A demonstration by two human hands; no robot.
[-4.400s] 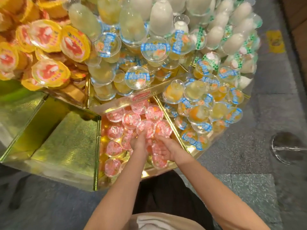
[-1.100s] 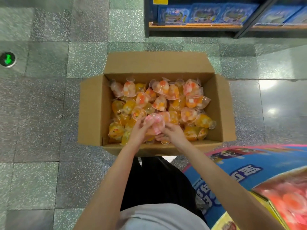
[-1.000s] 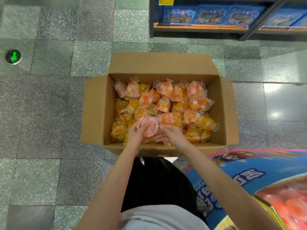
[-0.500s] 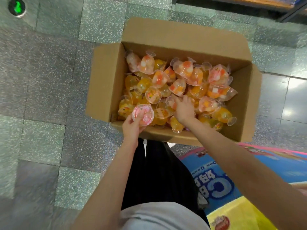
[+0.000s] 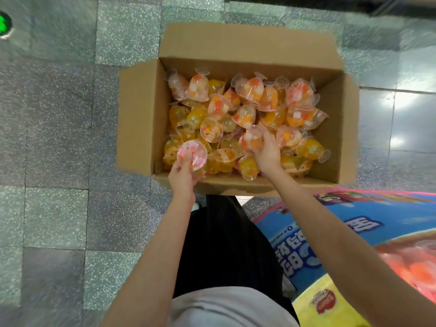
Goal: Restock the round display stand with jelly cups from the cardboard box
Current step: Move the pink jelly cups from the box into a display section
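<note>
Left hand (image 5: 186, 175): holds 1 pink-lidded jelly cup (image 5: 192, 153) over the box's near left corner.
Right hand (image 5: 267, 153): fingers curled round another cup (image 5: 251, 139), mid-pile.
Cardboard box (image 5: 141, 114): centre frame, on the floor, heaped with cups.
Risk: slick cups may slip; pulling 1 could tumble neighbours.
Room: flaps open; display stand (image 5: 330, 232) lower right; floor open left.
</note>
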